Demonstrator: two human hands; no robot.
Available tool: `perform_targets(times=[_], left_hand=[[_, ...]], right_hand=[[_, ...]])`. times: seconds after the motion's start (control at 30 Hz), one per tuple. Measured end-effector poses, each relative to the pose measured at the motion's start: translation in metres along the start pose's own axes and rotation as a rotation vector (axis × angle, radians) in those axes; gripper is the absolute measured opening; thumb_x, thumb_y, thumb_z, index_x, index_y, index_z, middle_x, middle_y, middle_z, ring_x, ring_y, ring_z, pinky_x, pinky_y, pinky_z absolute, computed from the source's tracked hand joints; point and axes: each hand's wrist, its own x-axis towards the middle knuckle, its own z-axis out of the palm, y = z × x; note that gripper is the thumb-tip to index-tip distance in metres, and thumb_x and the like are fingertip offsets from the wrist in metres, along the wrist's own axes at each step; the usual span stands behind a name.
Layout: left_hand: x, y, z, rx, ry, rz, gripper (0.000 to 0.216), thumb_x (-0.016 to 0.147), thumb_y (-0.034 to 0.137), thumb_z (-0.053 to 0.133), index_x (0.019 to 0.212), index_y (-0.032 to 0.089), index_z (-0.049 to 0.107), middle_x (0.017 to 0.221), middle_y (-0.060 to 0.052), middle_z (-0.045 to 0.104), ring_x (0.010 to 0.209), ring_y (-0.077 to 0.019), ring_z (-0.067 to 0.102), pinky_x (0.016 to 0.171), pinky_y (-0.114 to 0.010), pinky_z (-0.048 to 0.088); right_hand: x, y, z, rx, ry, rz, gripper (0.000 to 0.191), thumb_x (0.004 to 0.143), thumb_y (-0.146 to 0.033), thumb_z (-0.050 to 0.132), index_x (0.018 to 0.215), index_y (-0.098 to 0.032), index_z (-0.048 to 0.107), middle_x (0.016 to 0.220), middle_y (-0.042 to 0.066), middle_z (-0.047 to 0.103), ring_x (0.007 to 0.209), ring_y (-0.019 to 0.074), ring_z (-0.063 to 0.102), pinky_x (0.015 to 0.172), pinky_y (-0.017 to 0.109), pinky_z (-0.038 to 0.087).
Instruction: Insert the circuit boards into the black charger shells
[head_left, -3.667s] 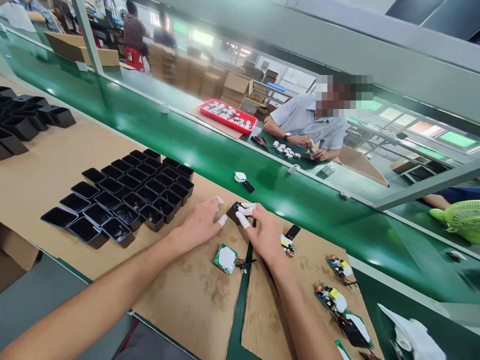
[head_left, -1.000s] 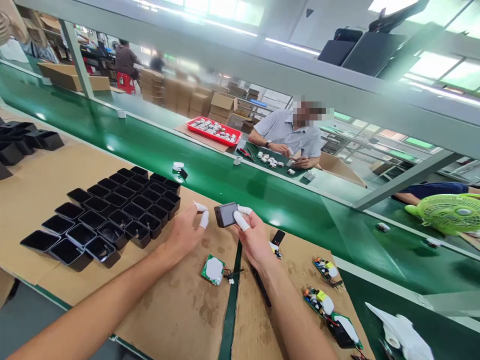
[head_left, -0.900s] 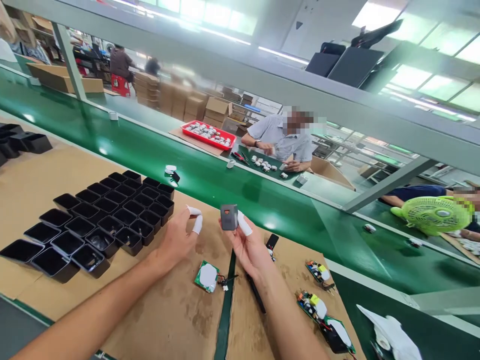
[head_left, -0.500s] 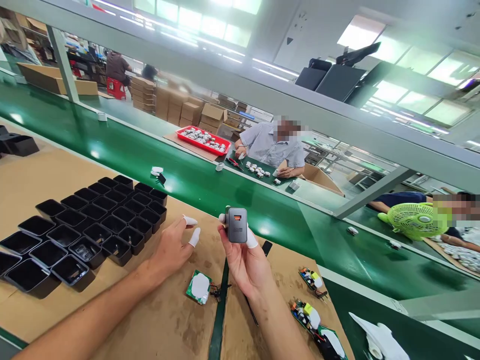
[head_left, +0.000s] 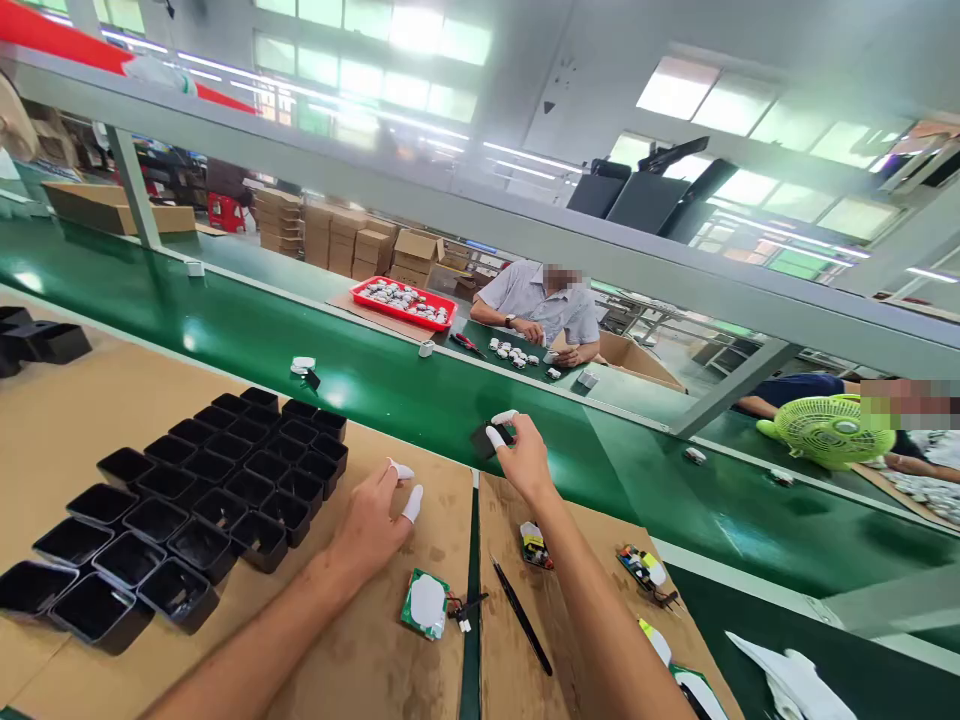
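Observation:
My right hand [head_left: 523,455], with white finger cots, reaches forward over the green conveyor belt [head_left: 390,375] and pinches a small dark charger block [head_left: 482,440] just above the belt. My left hand [head_left: 375,515] rests on the brown cardboard mat [head_left: 360,650] with thumb and forefinger loosely apart, holding nothing. A green circuit board with a white pad [head_left: 427,603] lies just in front of my left wrist. A group of several empty black housings [head_left: 210,500] stands to the left of my left hand.
Black tweezers [head_left: 521,615] and several circuit boards [head_left: 641,568] lie on the right mat. A small white and black part [head_left: 304,368] rides the belt. Across the belt a person sits by a red tray [head_left: 405,302]. A green fan [head_left: 832,430] stands right.
My right hand lifted the charger block off the mat, turned it up towards my view, then stretched forward and down with it over the belt. My left hand stayed on the mat.

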Motion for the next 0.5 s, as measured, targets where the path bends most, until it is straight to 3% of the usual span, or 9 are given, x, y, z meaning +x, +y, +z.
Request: perform_targets(times=[0.13, 0.27, 0.4, 0.5], left_hand=[[0.001, -0.001, 0.000, -0.028, 0.001, 0.009, 0.008, 0.103, 0.027, 0.061, 0.106, 0.026, 0.069, 0.097, -0.006, 0.079, 0.091, -0.0268, 0.082, 0.082, -0.041, 0.069], [0.000, 0.009, -0.003, -0.078, 0.023, 0.006, 0.007, 0.101, 0.028, 0.064, 0.105, 0.027, 0.070, 0.096, -0.006, 0.080, 0.089, -0.0275, 0.081, 0.080, -0.042, 0.069], [0.008, 0.040, -0.014, -0.171, 0.043, 0.037, 0.008, 0.102, 0.032, 0.067, 0.105, 0.027, 0.071, 0.090, -0.004, 0.078, 0.080, -0.0237, 0.078, 0.074, -0.038, 0.068], [0.030, 0.083, -0.029, -0.242, 0.044, 0.072, 0.016, 0.108, 0.039, 0.063, 0.105, 0.026, 0.071, 0.087, -0.002, 0.075, 0.077, -0.0207, 0.073, 0.075, -0.036, 0.067]], right_hand=[[0.016, 0.010, 0.002, -0.096, 0.009, -0.033, 0.033, 0.110, -0.040, 0.078, 0.135, -0.019, 0.073, 0.135, 0.010, 0.076, 0.113, 0.0257, 0.078, 0.097, 0.047, 0.069], [0.015, -0.010, -0.004, -0.088, 0.093, -0.086, 0.032, 0.109, -0.042, 0.079, 0.129, -0.017, 0.075, 0.127, 0.008, 0.077, 0.108, 0.0243, 0.078, 0.095, 0.046, 0.068], [-0.002, -0.067, -0.026, 0.039, 0.241, -0.204, 0.041, 0.102, -0.059, 0.082, 0.115, -0.020, 0.079, 0.106, 0.008, 0.082, 0.095, 0.0274, 0.078, 0.094, 0.050, 0.066], [-0.030, -0.127, -0.044, 0.162, 0.318, -0.318, 0.039, 0.099, -0.064, 0.082, 0.105, -0.026, 0.079, 0.095, 0.006, 0.081, 0.091, 0.0282, 0.077, 0.092, 0.048, 0.064]])
